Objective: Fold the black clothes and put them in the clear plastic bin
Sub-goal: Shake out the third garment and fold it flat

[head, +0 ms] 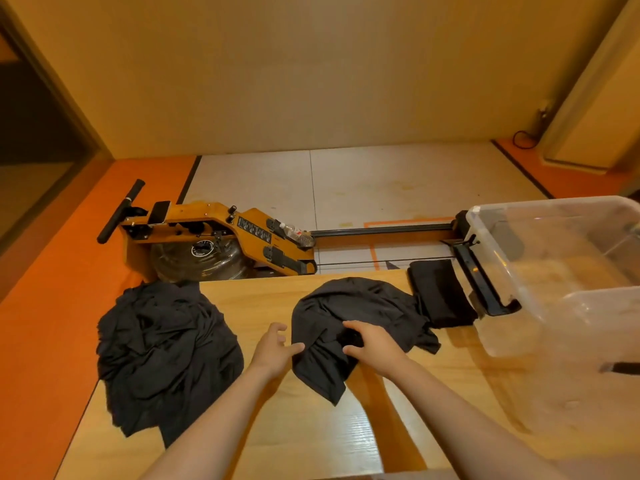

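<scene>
Quick count: three lots of black cloth. That's one big heap [166, 351] (no telling how many pieces are in it), one crumpled garment [353, 303] and one folded piece [440, 296]. One wooden table [311, 427]. One clear plastic bin [491, 258] for sure; the clear plastic just in front of it might be a lid or a second bin, can't tell. Two hands, a left hand [273, 348] and a right hand [374, 341]. One rowing machine [221, 233], one plastic bottle [294, 233] on it.

Bare wooden tabletop [304, 427] lies open between heaped black clothes [162, 355] and a crumpled black garment [353, 306]. A folded black cloth [440, 292] lies just before the clear plastic bin [512, 327].
</scene>
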